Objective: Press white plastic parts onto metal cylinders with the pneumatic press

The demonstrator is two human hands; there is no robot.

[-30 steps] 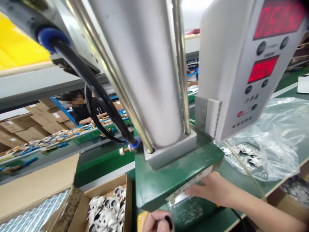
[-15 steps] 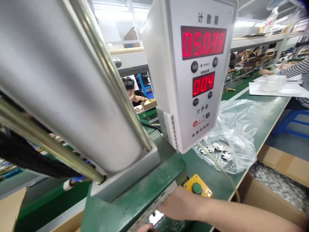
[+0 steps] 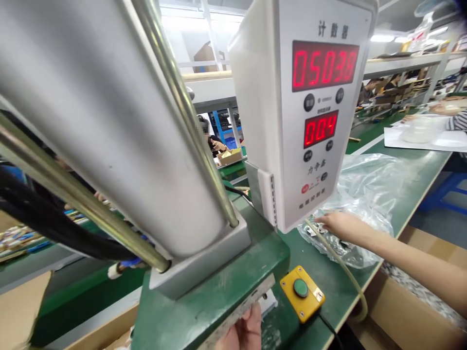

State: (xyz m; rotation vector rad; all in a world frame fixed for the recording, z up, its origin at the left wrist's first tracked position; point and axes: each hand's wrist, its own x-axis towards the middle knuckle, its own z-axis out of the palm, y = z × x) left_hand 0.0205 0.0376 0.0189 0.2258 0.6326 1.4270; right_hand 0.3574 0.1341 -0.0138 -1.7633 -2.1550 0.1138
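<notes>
My left hand [image 3: 242, 333] is at the bottom, fingers curled by the lower metal edge of the green press [image 3: 204, 291]; what they hold, if anything, is hidden. A pale piece [image 3: 268, 304] shows just beyond them under the press head. My right hand [image 3: 343, 227] reaches over a clear plastic bag [image 3: 379, 194] with small white and metallic parts. Its fingers are drawn together at the bag's near side; what is between them is too small to make out. A yellow button box [image 3: 308, 308] with a green button [image 3: 301, 288] sits between my hands.
A counter box [image 3: 251, 116] with red digits stands beside the large grey cylinder [image 3: 109, 121] and its rods. A cable [image 3: 337, 257] runs over the green bench edge. Cardboard boxes [image 3: 434, 245] stand at the right. Other people work at benches behind.
My right hand has moved from under the press head, out to the right and onto the plastic bag. My left hand shows more under the press edge. The view has shifted slightly.
</notes>
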